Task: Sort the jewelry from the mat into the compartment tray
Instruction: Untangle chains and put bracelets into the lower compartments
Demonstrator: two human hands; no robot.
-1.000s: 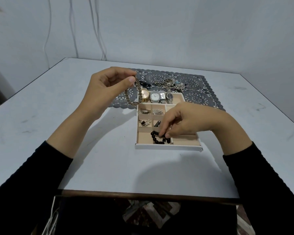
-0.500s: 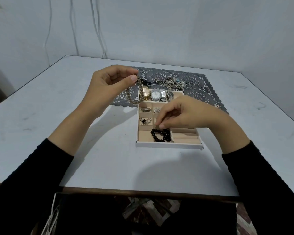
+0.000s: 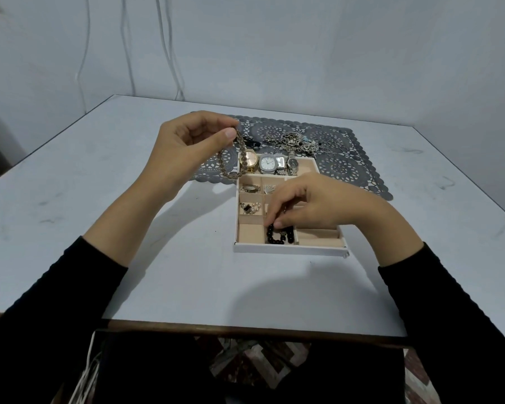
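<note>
White-topped table [image 3: 187, 272] carrying, toward its far edge, one grey lace mat [image 3: 344, 167]; one white compartment tray [image 3: 289, 248] with beige lining sits near the table's middle, its far end overlapping the mat's near edge. Tray contents, far row: gold watch [image 3: 250, 161], silver watch [image 3: 268, 164] with a white dial, small dark-faced watch [image 3: 292, 164], side by side. Small left compartments: silver pieces [image 3: 250, 188], too small to identify. Near row: black bead bracelet [image 3: 277, 237], lying coiled just left of the ridged section. Right hand [image 3: 312, 205]: over the tray, fingers curled, thumb and forefinger tips pinching the bracelet's far side. Left hand [image 3: 184, 147]: raised above the mat's left end, thumb and forefinger pinching a brown bead bracelet [image 3: 240, 147], which hangs in a loop beside the tray's far left corner. Mat contents: tangled heap of silver jewelry [image 3: 292, 141] beyond the watches; loose rings [image 3: 333, 147] to its right. Both forearms in black sleeves.
</note>
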